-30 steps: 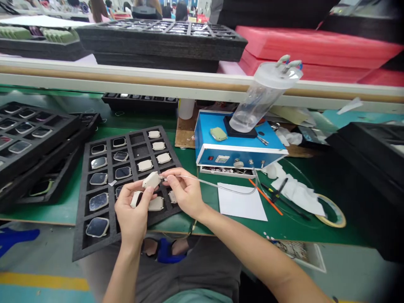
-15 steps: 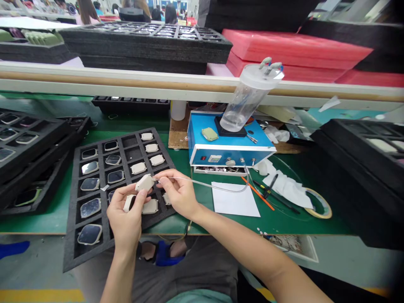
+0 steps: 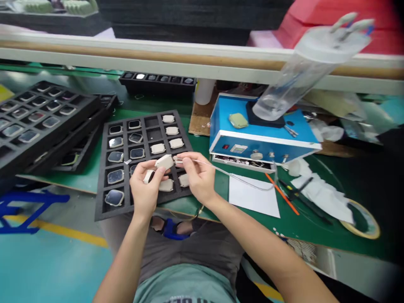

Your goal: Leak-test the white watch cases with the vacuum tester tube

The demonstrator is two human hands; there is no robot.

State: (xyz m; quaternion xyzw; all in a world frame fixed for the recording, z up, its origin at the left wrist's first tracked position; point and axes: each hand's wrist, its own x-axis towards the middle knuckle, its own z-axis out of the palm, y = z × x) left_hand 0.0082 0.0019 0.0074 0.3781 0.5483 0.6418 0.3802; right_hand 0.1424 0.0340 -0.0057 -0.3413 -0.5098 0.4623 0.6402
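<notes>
Pinched in my left hand (image 3: pixel 143 194) is a cream watch case (image 3: pixel 164 162), its flat side up. A second cream piece with a dark face (image 3: pixel 148 176) is tucked in the same palm. My right hand (image 3: pixel 201 180) is closed on the end of a thin clear tube (image 3: pixel 235 174), its tip at the right edge of the case. Whether the tip touches the case cannot be made out. Under both hands lies a black foam tray (image 3: pixel 101 193), with dark-screened watches in its left columns and cream cases (image 3: pixel 176 143) in its right ones. Part of the tray is hidden by my hands.
A blue control box (image 3: pixel 265 145) with the tube attached stands behind, bearing a green case (image 3: pixel 238 120) and a clear cylinder (image 3: pixel 284 88). White paper (image 3: pixel 252 198), an orange stick (image 3: pixel 284 195) and a tape roll (image 3: pixel 374 223) lie right. Stacked trays (image 3: pixel 67 120) stand left.
The view has tipped downward and turned left, so the bench sits farther right in it. My hands keep nearly the same hold on the case and the tube.
</notes>
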